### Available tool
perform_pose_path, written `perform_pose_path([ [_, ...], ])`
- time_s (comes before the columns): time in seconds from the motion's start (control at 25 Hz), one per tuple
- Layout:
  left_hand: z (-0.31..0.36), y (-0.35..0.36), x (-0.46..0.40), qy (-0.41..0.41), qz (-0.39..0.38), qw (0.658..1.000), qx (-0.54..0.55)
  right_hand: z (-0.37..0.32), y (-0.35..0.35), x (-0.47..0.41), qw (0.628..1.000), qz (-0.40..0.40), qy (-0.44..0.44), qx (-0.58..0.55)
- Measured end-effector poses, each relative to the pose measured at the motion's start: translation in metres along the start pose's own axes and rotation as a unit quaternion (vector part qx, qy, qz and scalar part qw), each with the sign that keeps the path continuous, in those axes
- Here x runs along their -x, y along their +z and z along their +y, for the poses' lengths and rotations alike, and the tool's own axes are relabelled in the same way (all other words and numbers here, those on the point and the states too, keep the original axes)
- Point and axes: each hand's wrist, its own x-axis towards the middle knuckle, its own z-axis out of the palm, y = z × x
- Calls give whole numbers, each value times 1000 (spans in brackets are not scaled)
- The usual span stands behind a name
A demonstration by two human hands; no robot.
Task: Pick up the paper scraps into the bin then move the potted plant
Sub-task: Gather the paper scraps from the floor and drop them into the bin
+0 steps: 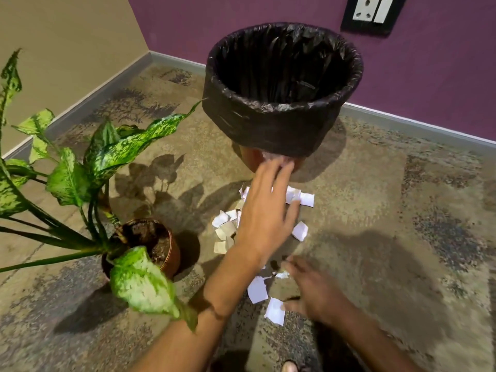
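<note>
White torn paper scraps [257,289] lie on the mottled carpet between black-lined round bin [281,87] and green potted plant [150,245]. Left hand [264,216] spread flat, empty; right hand [314,294] blurred, grip cannot be told. Risk: light scraps may scatter or miss the bin.

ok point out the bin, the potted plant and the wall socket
bin [271,130]: head view, front of its black liner.
potted plant [173,253]: head view, brown pot's right wall.
wall socket [371,12]: head view, white faceplate.

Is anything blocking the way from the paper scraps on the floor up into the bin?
Nothing visible does. The paper scraps lie on the carpet just in front of the bin, whose lined mouth is open; the potted plant stands off to the left.
</note>
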Motion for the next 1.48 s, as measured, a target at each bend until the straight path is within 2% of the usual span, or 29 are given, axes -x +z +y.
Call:
perform_pose_path([
  [0.08, -28, 17, 55, -70, -111, 991, -17, -5, 19, 6, 997, -8, -20, 72],
  [0.16, -53, 26, 101, -147, -189, 970, -37, -8, 26, 5, 995, 12, -21, 95],
  [0.24, -74, 28, 131, -164, -242, 954, -72, -10, 24, -1, 996, 32, -13, 77],
  [0.32, -84, 21, 142, -184, -335, 916, -126, -12, 20, -10, 996, 57, -13, 61],
  [0.56, -95, 22, 125, -262, -339, 891, -150, -22, 7, -55, 991, 104, -16, 88],
  [0.68, -98, 38, 115, -236, -362, 881, -191, -28, 0, -78, 992, 76, -32, 96],
  [0.76, -99, 46, 115, -203, -355, 891, -197, -29, -4, -89, 994, 48, -41, 93],
  [0.84, -95, 47, 115, -212, -329, 903, -179, -28, -4, -92, 996, 32, -52, 64],
  [1.04, -89, 45, 112, -264, -254, 924, -109, -22, 14, -84, 988, 129, -79, -28],
  [1.2, -82, 32, 114, -292, -206, 933, -54, -18, 13, -77, 984, 155, -53, -68],
  [1.32, -67, 21, 102, -346, -138, 928, 14, -13, -9, -70, 977, 192, -14, -97],
  [1.4, -49, 13, 83, -352, -84, 930, 60, -12, -37, -64, 965, 223, 14, -141],
  [1.48, -31, 1, 59, -339, -33, 936, 90, -14, -75, -56, 945, 291, 18, -146],
])
